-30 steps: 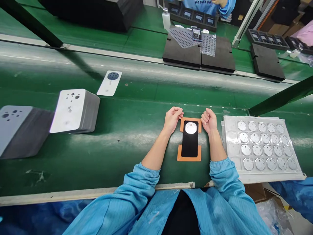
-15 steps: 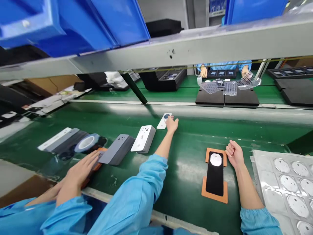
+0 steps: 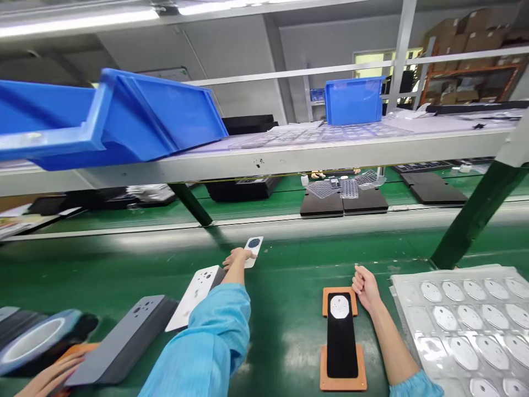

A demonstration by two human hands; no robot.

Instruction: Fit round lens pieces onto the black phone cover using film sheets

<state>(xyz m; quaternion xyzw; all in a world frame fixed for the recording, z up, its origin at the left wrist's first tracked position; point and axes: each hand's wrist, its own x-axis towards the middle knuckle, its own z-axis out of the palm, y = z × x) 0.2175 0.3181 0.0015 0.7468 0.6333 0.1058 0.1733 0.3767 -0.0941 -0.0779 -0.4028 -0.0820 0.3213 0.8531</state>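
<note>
White stack [image 3: 197,288]: the left sleeve [image 3: 212,331] crosses so near that, I judge, a brush could topple it.
Left hand [image 3: 236,258]: fingers spread at the white panel [image 3: 257,250], beyond the stack on the green counter [image 3: 285,309]; contact unclear.
Right hand [image 3: 366,285]: curled inward beside the orange fixture [image 3: 361,366]; contents hidden.

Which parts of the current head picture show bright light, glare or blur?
Head view: strip lights glow along the top; head view: the clear tray, lower right, catches glare; head view: the blue-and-white roll, lower left, looks smeared, while the black panel near the right hand looks crisper.
</note>
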